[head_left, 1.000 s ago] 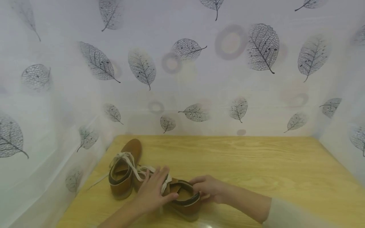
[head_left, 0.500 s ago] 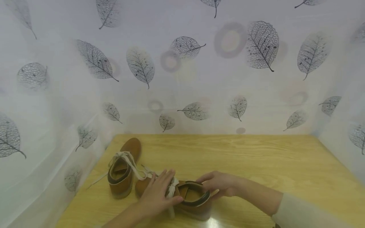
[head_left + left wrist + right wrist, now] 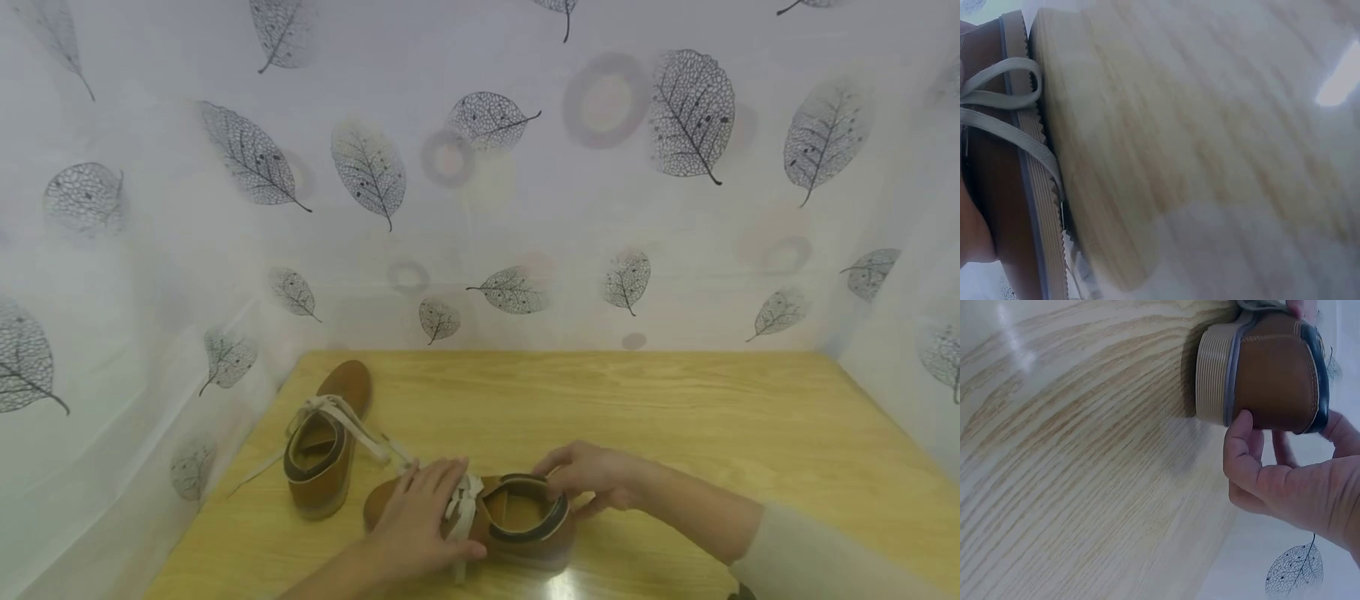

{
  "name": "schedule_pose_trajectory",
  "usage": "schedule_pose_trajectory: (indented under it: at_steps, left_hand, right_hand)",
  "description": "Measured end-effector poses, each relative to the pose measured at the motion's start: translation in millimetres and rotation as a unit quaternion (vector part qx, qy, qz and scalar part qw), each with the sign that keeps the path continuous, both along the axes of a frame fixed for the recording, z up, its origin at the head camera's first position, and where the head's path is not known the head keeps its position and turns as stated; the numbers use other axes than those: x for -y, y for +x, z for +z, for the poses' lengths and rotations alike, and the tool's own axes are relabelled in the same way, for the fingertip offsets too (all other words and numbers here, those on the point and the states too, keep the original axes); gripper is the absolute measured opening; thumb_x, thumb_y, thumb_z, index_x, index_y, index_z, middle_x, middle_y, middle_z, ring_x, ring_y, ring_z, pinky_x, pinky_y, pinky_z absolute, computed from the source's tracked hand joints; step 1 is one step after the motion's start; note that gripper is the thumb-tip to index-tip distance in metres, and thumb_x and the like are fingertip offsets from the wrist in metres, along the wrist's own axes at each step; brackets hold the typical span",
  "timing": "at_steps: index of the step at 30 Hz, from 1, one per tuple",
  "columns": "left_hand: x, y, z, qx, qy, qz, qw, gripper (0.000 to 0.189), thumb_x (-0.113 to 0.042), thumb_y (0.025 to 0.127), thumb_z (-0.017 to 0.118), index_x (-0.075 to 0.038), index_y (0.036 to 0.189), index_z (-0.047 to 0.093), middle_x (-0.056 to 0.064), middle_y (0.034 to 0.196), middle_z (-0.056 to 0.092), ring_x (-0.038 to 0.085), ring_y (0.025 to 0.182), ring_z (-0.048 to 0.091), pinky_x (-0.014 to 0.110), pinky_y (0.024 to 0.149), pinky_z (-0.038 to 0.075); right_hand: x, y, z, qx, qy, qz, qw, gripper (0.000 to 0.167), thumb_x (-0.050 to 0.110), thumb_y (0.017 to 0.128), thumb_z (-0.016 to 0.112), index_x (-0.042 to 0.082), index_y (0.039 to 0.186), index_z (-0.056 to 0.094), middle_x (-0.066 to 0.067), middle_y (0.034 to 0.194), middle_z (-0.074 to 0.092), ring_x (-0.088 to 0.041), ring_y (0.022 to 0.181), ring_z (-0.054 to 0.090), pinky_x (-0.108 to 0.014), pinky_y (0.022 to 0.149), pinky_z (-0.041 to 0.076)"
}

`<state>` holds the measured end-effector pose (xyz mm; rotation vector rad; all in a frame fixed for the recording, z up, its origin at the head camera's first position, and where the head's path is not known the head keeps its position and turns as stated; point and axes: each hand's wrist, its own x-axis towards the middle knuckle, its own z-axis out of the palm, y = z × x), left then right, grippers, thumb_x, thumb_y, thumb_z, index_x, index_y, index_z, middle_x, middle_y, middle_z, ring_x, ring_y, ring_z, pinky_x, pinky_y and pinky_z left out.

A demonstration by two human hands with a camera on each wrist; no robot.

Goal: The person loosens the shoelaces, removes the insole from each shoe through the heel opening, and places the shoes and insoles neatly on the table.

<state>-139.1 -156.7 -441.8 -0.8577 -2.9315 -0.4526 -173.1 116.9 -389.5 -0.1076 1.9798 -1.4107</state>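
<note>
A brown leather shoe with a dark collar and pale laces lies in front of me, its toe pointing left. My left hand rests across its front, fingers straight over the upper beside the lace bow. In the left wrist view the shoe's side and ridged sole show, with a lace loop hanging over. My right hand grips the heel, with one or more digits at the collar. In the right wrist view, fingertips touch the back of the heel just above the sole.
The matching brown shoe stands at the left of the wooden table, toe pointing away, its pale laces trailing both ways. White leaf-patterned sheeting rises behind and along both sides of the table.
The shoe under my hands has moved right and turned to lie more sideways, away from the other shoe. Both hands moved right with it. The other shoe has stayed put.
</note>
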Motion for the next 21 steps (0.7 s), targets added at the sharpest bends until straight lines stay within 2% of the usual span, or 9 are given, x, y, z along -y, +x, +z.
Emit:
schedule_pose_trajectory:
  at_steps: [4,9,13,16,21]
  left_hand:
    - [-3.2,2.7,-3.6,-0.012,0.001,0.006,0.9999,0.102,-0.078,0.076,0.049,-0.008,0.147,0.030,0.011,0.145,0.041,0.030,0.134,0.037,0.062,0.110,0.021]
    - [-9.7,4.9,-6.5,-0.035,0.014,0.007,0.9993,0.098,-0.077,0.077,0.048,-0.007,0.144,0.034,0.012,0.143,0.042,0.032,0.132,0.038,0.065,0.108,0.022]
    - [-13.8,5.6,-7.8,-0.037,0.012,0.014,0.9992,0.098,-0.079,0.077,0.044,-0.008,0.144,0.034,0.011,0.143,0.041,0.030,0.132,0.038,0.063,0.109,0.021]
    - [-17.1,5.2,-8.7,-0.033,0.006,0.021,0.9992,0.099,-0.081,0.077,0.042,-0.010,0.145,0.033,0.009,0.144,0.041,0.028,0.133,0.037,0.061,0.111,0.019]
    - [-24.0,3.7,-9.9,-0.024,0.005,0.031,0.9992,0.100,-0.082,0.077,0.040,-0.010,0.146,0.031,0.010,0.145,0.039,0.028,0.134,0.035,0.061,0.112,0.017]
  right_hand:
    - [3,11.2,0.6,0.001,0.005,-0.059,0.9983,0.042,0.004,0.077,0.059,-0.003,0.118,0.058,-0.015,0.103,0.060,-0.028,0.092,0.061,-0.046,0.072,0.057]
    - [5,26.7,-1.4,0.020,-0.013,-0.151,0.9882,0.044,0.003,0.075,0.060,-0.005,0.118,0.057,-0.015,0.108,0.058,-0.029,0.096,0.059,-0.044,0.073,0.055]
    - [-2,32.5,-7.6,0.069,-0.061,-0.174,0.9804,0.027,0.009,0.078,0.064,0.000,0.102,0.063,-0.008,0.097,0.055,-0.022,0.091,0.055,-0.038,0.080,0.053]
    - [-9,34.7,-9.4,0.098,-0.093,-0.191,0.9722,0.019,0.010,0.080,0.067,0.002,0.097,0.064,-0.006,0.095,0.052,-0.020,0.090,0.053,-0.037,0.084,0.053]
    - [-15,37.4,-6.3,0.095,-0.105,-0.234,0.9618,0.019,0.005,0.082,0.068,-0.001,0.100,0.065,-0.013,0.101,0.045,-0.023,0.091,0.051,-0.037,0.082,0.054]
